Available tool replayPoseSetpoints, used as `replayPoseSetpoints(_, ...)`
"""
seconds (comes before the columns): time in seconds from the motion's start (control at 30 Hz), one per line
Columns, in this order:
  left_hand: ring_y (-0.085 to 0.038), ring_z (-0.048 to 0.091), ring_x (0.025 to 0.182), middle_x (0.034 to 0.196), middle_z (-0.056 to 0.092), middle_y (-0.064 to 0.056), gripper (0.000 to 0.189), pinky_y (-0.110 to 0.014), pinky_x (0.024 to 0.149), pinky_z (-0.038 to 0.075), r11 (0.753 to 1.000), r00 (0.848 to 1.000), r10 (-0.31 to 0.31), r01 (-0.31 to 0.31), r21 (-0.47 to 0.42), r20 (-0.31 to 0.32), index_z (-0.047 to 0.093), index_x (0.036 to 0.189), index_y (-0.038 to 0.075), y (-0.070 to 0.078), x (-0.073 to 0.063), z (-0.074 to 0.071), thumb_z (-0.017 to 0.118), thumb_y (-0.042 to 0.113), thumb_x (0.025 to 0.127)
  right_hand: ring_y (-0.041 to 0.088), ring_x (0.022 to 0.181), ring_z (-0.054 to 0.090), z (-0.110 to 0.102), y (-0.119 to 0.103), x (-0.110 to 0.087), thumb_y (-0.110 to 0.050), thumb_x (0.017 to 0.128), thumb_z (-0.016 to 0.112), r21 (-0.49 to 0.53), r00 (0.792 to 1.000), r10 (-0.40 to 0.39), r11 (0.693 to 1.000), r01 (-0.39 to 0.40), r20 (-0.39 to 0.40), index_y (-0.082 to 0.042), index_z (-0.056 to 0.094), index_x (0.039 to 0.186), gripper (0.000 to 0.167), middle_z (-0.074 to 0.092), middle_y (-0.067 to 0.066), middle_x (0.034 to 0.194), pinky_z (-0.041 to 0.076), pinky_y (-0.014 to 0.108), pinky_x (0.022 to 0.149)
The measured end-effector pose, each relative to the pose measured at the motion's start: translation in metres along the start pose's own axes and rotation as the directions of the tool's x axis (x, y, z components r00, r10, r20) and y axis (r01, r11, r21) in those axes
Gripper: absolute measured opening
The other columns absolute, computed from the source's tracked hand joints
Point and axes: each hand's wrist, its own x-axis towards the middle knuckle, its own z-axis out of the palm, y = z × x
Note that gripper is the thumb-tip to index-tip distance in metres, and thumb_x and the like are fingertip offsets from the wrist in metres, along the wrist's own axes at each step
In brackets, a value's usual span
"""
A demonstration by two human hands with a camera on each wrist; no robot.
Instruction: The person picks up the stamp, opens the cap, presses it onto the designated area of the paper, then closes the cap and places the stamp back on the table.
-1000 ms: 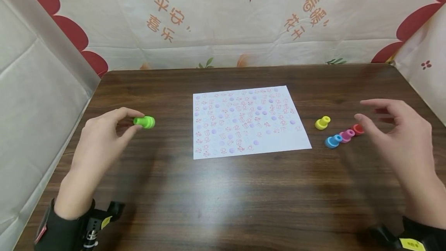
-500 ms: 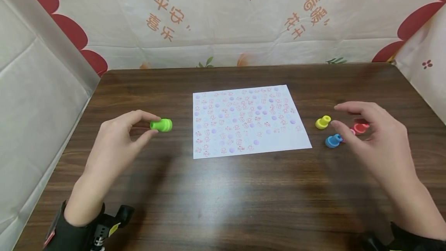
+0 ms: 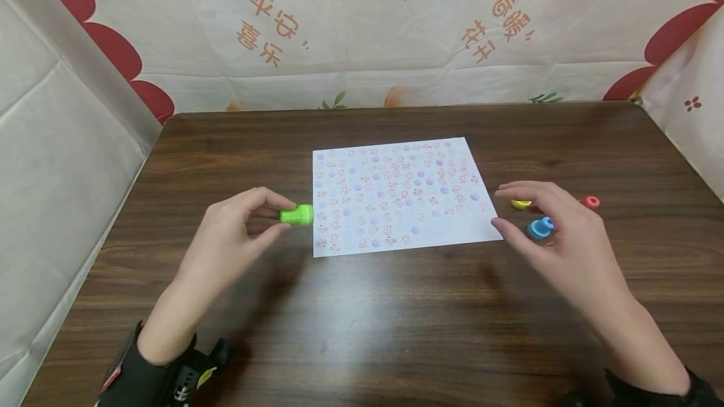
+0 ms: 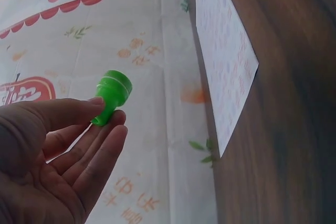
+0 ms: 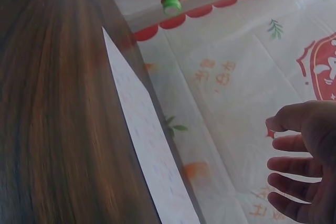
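In the head view my left hand pinches a green toy stamp by its narrow end, at the left edge of a white sheet of paper. Red and purple stamp prints cover much of the sheet. The left wrist view shows the green stamp between thumb and fingertips. My right hand, fingers apart and holding nothing, hovers by the sheet's right edge. It partly hides a yellow stamp, a blue stamp and a red stamp.
A dark wood-grain table lies under everything. White printed cloth hangs behind its far edge, and another pale cloth stands along the left side.
My left hand has carried the green stamp rightward to the sheet's edge. My right hand has moved left over the loose stamps, and the pink one is now hidden.
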Motion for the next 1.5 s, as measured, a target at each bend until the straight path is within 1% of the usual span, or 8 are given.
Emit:
replayPoseSetpoints(0.13,-0.02,0.075,0.092,0.103,0.075,-0.006,0.025,-0.031,0.079,0.061,0.999,1.0,-0.004,0.005,-0.039,0.031,0.071,0.103,0.009,0.003,0.001,0.01,0.077,-0.004,0.082,-0.021,0.11,0.049,0.005,-0.007,0.003,0.002,0.069,0.087,0.032,1.0,-0.015,0.999,0.014,0.008,-0.01,0.07,0.116,0.051,0.071,0.005,0.117,0.035,-0.003,0.091)
replayPoseSetpoints(0.37,-0.019,0.075,0.093,0.104,0.075,-0.005,0.026,-0.031,0.08,0.061,0.993,0.998,-0.019,0.026,-0.113,0.062,0.07,0.103,0.01,0.006,0.003,0.026,0.077,-0.004,0.082,-0.011,0.102,0.053,0.014,-0.017,0.006,-0.001,0.072,0.085,0.065,0.998,-0.05,0.997,0.048,0.032,-0.014,0.07,0.116,0.048,0.071,0.0,0.116,0.037,0.003,0.088)
replayPoseSetpoints(0.53,-0.018,0.074,0.095,0.105,0.074,-0.005,0.025,-0.026,0.078,0.061,0.983,0.994,-0.05,0.067,-0.173,0.101,0.07,0.104,0.011,0.012,0.006,0.035,0.077,-0.001,0.083,-0.008,0.107,0.057,0.021,-0.022,0.006,-0.004,0.071,0.087,0.074,0.995,-0.07,0.995,0.066,0.066,-0.014,0.07,0.116,0.048,0.072,0.0,0.116,0.041,0.004,0.091)
replayPoseSetpoints(0.73,-0.019,0.074,0.098,0.106,0.074,-0.005,0.023,-0.023,0.077,0.06,0.962,0.989,-0.058,0.091,-0.258,0.133,0.07,0.104,0.01,0.019,0.01,0.043,0.076,-0.001,0.084,0.001,0.108,0.061,0.029,-0.027,0.005,-0.007,0.074,0.086,0.098,0.99,-0.086,0.992,0.076,0.108,-0.014,0.068,0.117,0.046,0.071,-0.002,0.119,0.043,0.008,0.091)
replayPoseSetpoints(0.9,-0.02,0.074,0.099,0.107,0.073,-0.006,0.023,-0.022,0.077,0.06,0.939,0.987,-0.049,0.097,-0.329,0.15,0.07,0.104,0.009,0.024,0.011,0.047,0.076,-0.002,0.084,0.003,0.108,0.062,0.038,-0.034,0.003,-0.01,0.075,0.087,0.136,0.985,-0.091,0.988,0.071,0.144,-0.016,0.067,0.119,0.048,0.07,-0.005,0.12,0.045,0.008,0.091)
replayPoseSetpoints(1.23,-0.019,0.074,0.101,0.11,0.074,-0.007,0.021,-0.023,0.078,0.06,0.91,0.981,-0.031,0.108,-0.401,0.193,0.069,0.104,0.008,0.028,0.011,0.054,0.074,-0.002,0.086,0.007,0.106,0.065,0.057,-0.051,0.003,-0.015,0.076,0.087,0.244,0.965,-0.188,0.96,0.141,0.181,-0.014,0.066,0.12,0.049,0.07,-0.006,0.119,0.052,0.017,0.09)
replayPoseSetpoints(1.33,-0.019,0.073,0.102,0.111,0.074,-0.007,0.021,-0.024,0.079,0.06,0.898,0.978,-0.014,0.104,-0.428,0.21,0.068,0.105,0.008,0.028,0.011,0.056,0.073,-0.002,0.087,0.008,0.106,0.066,0.061,-0.057,0.002,-0.017,0.077,0.086,0.264,0.96,-0.198,0.954,0.143,0.196,-0.013,0.065,0.121,0.049,0.069,-0.006,0.119,0.055,0.022,0.089)
replayPoseSetpoints(1.5,-0.019,0.073,0.104,0.113,0.072,-0.008,0.021,-0.025,0.081,0.06,0.883,0.971,0.018,0.097,-0.46,0.239,0.067,0.106,0.007,0.03,0.008,0.061,0.072,-0.001,0.088,0.01,0.102,0.068,0.069,-0.064,0.001,-0.015,0.078,0.086,0.301,0.957,-0.226,0.939,0.165,0.181,-0.012,0.065,0.12,0.047,0.07,-0.007,0.114,0.059,0.031,0.086)
